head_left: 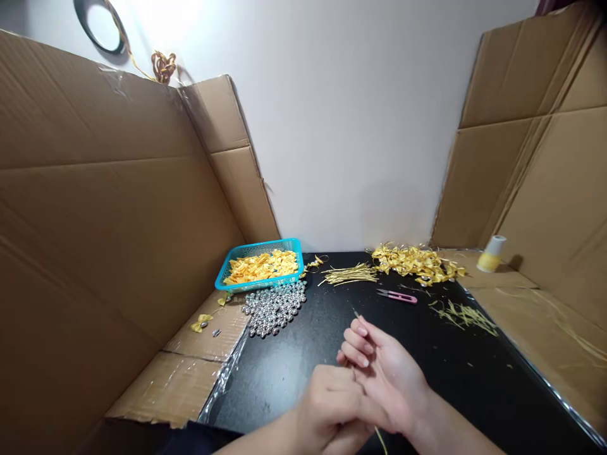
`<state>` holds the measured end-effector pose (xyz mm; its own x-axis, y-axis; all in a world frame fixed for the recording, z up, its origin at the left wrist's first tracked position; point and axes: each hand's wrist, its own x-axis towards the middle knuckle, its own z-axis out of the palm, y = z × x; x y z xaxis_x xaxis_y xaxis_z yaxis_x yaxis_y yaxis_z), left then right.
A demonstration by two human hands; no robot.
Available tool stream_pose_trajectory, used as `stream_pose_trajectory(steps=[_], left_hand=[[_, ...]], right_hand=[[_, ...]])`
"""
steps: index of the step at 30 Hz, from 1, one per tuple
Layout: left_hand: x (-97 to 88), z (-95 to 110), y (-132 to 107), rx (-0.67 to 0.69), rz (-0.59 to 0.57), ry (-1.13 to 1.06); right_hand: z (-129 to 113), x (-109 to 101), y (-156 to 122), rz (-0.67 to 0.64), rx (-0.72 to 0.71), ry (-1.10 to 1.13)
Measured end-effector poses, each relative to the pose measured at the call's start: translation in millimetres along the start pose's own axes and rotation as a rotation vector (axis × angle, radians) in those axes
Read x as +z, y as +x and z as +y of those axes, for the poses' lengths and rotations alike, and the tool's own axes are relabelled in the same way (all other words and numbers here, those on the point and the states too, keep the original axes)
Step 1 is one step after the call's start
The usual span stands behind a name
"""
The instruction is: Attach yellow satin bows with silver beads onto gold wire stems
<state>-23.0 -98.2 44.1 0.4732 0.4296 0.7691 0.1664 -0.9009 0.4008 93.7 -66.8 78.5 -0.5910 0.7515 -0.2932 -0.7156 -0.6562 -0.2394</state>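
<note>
My two hands meet low in the middle, over the black table (294, 360). My left hand (327, 401) is curled into a loose fist against the right one. My right hand (379, 366) has its fingers bent inward and pinches a thin needle-like pin (356, 314) whose tip sticks up past the fingertips. A thin yellow strand (380, 440) hangs below the hands. What the left fingers hold is hidden.
A blue basket (227, 265) of yellow bows stands at the back left beside a pile of silver bells (275, 308). Pink snips (397, 296), cut gold strands (348, 273), a heap of finished bows (415, 261) and a yellow thread spool (491, 254) lie behind. Cardboard walls (109, 221) flank both sides.
</note>
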Motion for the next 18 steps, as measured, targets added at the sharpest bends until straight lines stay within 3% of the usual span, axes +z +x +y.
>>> stream_pose_trajectory(steps=[3,11,15,18], left_hand=[[14.7,-9,-18,-0.050,-0.145,0.057],[36.2,-33,-39,-0.027,-0.344,0.159],[42.0,-48,-59,0.058,-0.418,0.262],[33.2,-50,-65,0.050,-0.390,0.274]], right_hand=[[-12,-5,2,-0.006,-0.043,-0.045],[-31,-6,12,-0.110,-0.132,-0.345],[-48,3,11,-0.181,-0.249,-0.485],[-62,9,7,-0.234,-0.403,-0.656]])
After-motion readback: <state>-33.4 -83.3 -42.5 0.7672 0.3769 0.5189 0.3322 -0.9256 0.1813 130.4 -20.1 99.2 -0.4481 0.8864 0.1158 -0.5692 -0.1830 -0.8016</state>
